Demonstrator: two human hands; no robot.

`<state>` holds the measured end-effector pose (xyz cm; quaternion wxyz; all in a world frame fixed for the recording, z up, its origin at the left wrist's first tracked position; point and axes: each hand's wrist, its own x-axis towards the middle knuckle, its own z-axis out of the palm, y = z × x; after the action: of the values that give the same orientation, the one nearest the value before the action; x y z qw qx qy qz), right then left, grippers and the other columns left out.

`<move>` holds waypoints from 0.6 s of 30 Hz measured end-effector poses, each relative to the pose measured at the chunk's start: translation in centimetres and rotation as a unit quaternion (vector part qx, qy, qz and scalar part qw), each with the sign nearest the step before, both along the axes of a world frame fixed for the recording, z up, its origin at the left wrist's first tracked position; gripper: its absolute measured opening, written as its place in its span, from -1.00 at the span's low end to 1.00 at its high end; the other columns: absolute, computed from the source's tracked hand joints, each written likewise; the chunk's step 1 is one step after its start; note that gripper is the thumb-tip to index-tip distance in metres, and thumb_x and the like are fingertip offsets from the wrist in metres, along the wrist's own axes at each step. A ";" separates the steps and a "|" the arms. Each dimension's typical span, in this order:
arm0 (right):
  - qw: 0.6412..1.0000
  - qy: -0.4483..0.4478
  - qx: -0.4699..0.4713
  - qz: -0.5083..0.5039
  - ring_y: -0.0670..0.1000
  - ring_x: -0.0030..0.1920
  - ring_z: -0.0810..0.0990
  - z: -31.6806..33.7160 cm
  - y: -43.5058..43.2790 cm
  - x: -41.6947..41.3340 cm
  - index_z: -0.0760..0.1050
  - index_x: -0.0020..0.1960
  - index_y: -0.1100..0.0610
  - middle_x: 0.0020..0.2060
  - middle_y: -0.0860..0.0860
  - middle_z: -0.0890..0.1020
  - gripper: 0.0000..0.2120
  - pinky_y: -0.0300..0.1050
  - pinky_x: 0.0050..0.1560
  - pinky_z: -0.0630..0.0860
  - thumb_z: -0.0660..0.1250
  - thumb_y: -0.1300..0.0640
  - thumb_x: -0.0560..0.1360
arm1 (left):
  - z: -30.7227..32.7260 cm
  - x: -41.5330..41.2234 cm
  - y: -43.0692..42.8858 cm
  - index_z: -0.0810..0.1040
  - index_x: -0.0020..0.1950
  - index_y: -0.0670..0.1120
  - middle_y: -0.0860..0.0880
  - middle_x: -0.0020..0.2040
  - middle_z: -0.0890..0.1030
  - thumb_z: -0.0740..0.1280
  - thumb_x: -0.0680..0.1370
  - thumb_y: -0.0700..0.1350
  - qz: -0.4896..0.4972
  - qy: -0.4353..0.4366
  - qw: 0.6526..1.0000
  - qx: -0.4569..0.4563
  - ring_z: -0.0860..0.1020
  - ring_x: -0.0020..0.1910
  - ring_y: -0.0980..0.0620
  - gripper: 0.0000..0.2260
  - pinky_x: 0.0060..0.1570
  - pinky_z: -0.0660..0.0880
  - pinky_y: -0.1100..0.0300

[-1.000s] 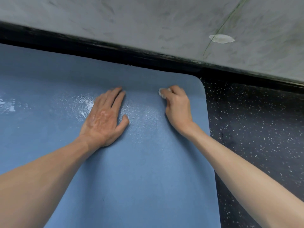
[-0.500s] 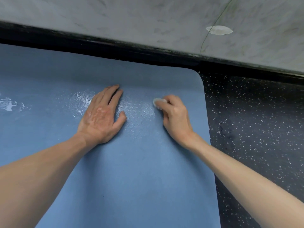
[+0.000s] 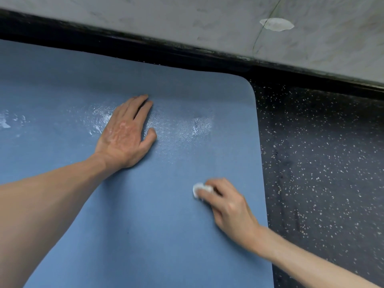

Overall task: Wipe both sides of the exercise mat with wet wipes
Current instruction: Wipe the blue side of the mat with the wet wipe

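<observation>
Blue, rubbery-looking, the exercise mat (image 3: 145, 225) lies flat on the dark speckled floor (image 3: 322, 163), its far edge alongside the black skirting (image 3: 145, 44) at the foot of the grey wall (image 3: 187, 17), and its right edge runs from the rounded far-right corner toward me. It passes out of view to the left and at the near side, so I cannot tell which way its long axis goes. My right hand (image 3: 226, 206) sits on the mat close to that right edge, fingers curled and pinching a small bunched white wet wipe (image 3: 198, 189) that pokes out at the fingertips and presses on the surface. My left hand (image 3: 126, 134) lies farther off and to the left, flat, fingers straight and close together, palm down on the mat, holding nothing. A wet sheen (image 3: 182, 132) shows in a band across the far part, from beside the left hand toward the right edge, while the surface around the wipe and nearer to me looks matte and dry. As I judge it, the unwiped stretch lies near and left of the wipe, the right hand is closest to it, and the next stroke should cross that dry part while the left hand pins the mat
</observation>
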<state>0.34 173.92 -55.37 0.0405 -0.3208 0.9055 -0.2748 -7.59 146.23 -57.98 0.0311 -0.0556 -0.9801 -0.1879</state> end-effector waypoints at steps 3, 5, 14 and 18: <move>0.999 -0.032 -0.001 0.034 0.08 -0.15 0.50 0.1 1.0 1.2 0.57 0.09 0.15 -0.07 0.08 0.52 -0.79 -0.06 -0.19 0.49 0.23 0.33 0.55 | 0.0 0.0 0.0 0.32 0.46 -0.22 -0.16 0.48 0.32 0.09 0.51 0.05 0.001 -0.002 1.000 0.002 0.26 0.44 -0.14 -0.42 0.47 0.17 -0.02; 1.000 -0.018 -0.002 0.013 0.09 -0.17 0.51 -0.2 0.4 -0.6 0.61 0.05 0.17 -0.10 0.12 0.53 -0.77 -0.05 -0.20 0.50 0.21 0.32 0.54 | -0.1 0.1 0.0 0.32 0.46 -0.23 -0.17 0.47 0.32 0.11 0.52 0.04 0.000 -0.001 1.000 0.001 0.26 0.43 -0.15 -0.43 0.46 0.18 -0.02; 1.000 -0.020 -0.013 0.007 0.09 -0.19 0.49 0.2 -0.1 2.2 0.60 0.04 0.19 -0.14 0.11 0.51 -0.79 -0.04 -0.21 0.49 0.18 0.28 0.58 | -0.2 0.2 -0.1 0.30 0.47 -0.22 -0.16 0.47 0.31 0.13 0.53 0.03 0.004 0.008 1.000 0.001 0.27 0.43 -0.16 -0.44 0.45 0.17 0.01; 0.997 0.038 -0.006 -0.066 0.14 -0.23 0.53 -0.5 -1.1 -2.3 0.64 0.00 0.22 -0.17 0.14 0.53 -0.75 0.00 -0.24 0.52 0.17 0.24 0.56 | -0.4 0.0 -0.1 0.29 0.47 -0.22 -0.16 0.48 0.30 0.12 0.53 0.03 0.000 0.011 1.000 0.001 0.27 0.44 -0.15 -0.44 0.45 0.16 0.03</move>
<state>-1.92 172.84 -55.90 -0.0143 -0.2704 0.9241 -0.2695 -7.57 146.13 -58.40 0.0424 -0.0573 -0.9795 -0.1882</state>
